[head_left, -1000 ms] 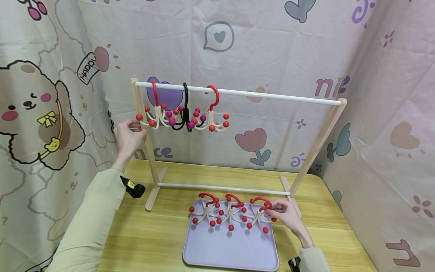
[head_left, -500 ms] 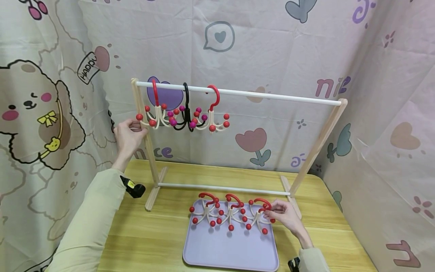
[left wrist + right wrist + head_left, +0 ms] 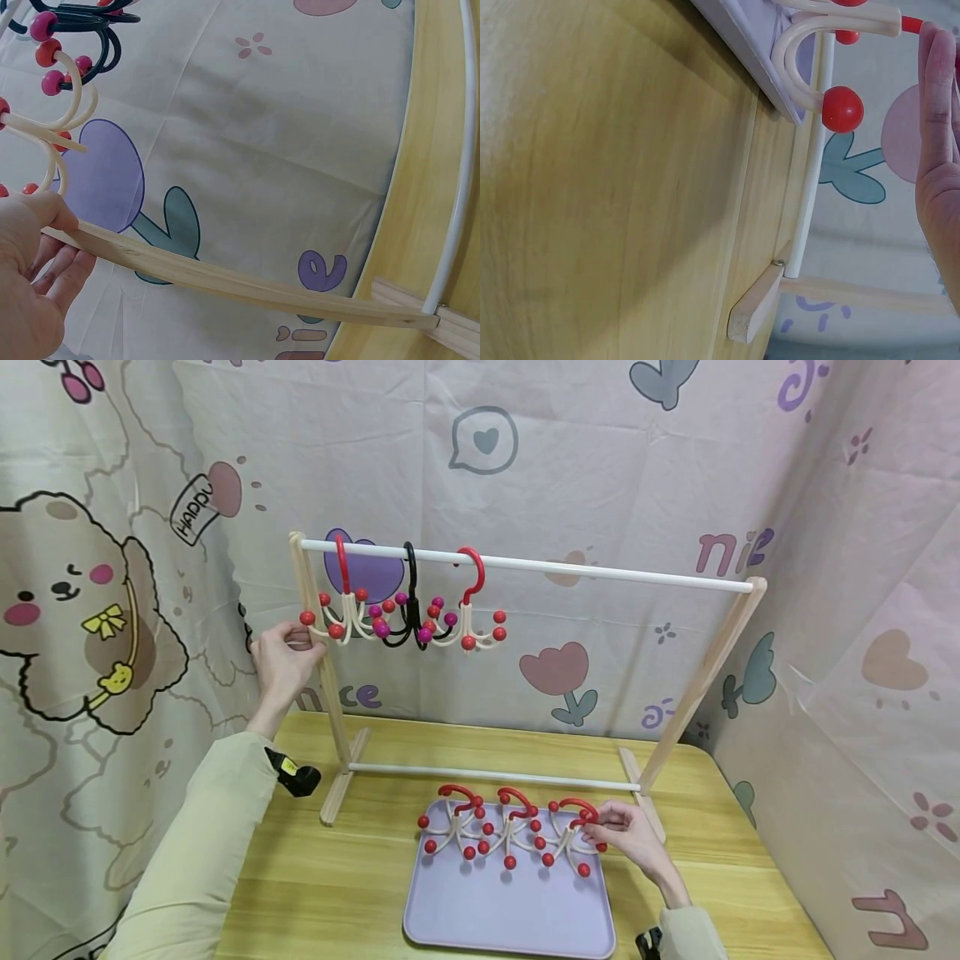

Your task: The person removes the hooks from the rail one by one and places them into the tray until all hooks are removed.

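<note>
While clamped around the pale wooden upright post of the small clothes rack, left hand gripping there with fingers and thumb curled on the wood. Down on the lilac plastic tray, right hand pinching the rightmost cream hook hanger with red ball tips, hanger resting on the tray beside two matching ones. Up on the white rail, three more hanging: red-hooked, black, red-hooked. Tray flat on the yellow wooden counter.
</note>
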Action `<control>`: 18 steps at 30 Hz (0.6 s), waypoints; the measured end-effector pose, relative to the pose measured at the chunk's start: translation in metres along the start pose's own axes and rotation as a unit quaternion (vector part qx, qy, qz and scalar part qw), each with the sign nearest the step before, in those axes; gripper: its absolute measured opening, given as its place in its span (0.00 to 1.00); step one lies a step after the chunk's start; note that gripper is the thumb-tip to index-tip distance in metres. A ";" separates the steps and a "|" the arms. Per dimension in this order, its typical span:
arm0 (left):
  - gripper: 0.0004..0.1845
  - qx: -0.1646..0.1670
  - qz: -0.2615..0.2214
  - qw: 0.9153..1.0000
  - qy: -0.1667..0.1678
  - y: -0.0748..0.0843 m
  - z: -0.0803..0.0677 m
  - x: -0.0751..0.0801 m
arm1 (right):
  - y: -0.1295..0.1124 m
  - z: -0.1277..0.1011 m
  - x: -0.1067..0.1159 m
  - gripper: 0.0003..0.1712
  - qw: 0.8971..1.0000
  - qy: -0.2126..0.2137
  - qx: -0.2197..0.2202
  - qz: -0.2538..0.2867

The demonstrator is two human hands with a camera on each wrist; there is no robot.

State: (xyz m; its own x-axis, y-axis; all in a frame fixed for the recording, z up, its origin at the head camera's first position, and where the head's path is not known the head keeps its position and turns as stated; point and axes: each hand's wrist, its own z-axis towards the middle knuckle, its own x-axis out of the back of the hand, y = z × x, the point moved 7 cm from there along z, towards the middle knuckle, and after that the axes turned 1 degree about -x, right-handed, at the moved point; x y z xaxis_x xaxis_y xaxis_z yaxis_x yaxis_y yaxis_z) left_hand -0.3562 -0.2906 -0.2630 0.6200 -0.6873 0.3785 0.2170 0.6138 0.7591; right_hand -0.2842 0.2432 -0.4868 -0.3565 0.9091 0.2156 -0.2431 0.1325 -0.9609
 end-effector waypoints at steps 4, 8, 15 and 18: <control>0.15 0.002 0.000 1.000 0.000 0.000 0.000 0.000 | 0.000 0.000 0.000 0.15 1.000 -0.002 0.000 0.002; 0.15 0.006 0.001 1.000 -0.003 -0.001 0.000 0.000 | 0.001 0.000 0.000 0.16 1.000 0.001 -0.009 -0.002; 0.15 0.003 0.004 1.000 0.002 0.000 0.000 0.000 | 0.000 0.000 0.001 0.15 1.000 0.006 -0.010 -0.023; 0.15 0.002 0.006 1.000 0.003 0.000 0.000 0.000 | 0.001 0.000 0.002 0.14 0.999 0.014 -0.016 -0.044</control>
State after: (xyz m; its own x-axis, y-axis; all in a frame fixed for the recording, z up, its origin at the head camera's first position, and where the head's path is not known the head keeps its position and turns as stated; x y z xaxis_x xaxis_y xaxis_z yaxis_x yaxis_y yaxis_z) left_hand -0.3559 -0.2906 -0.2625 0.6271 -0.6771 0.3851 0.2054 0.6206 0.7567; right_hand -0.2851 0.2456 -0.4875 -0.3091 0.9043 0.2946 -0.2437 0.2241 -0.9436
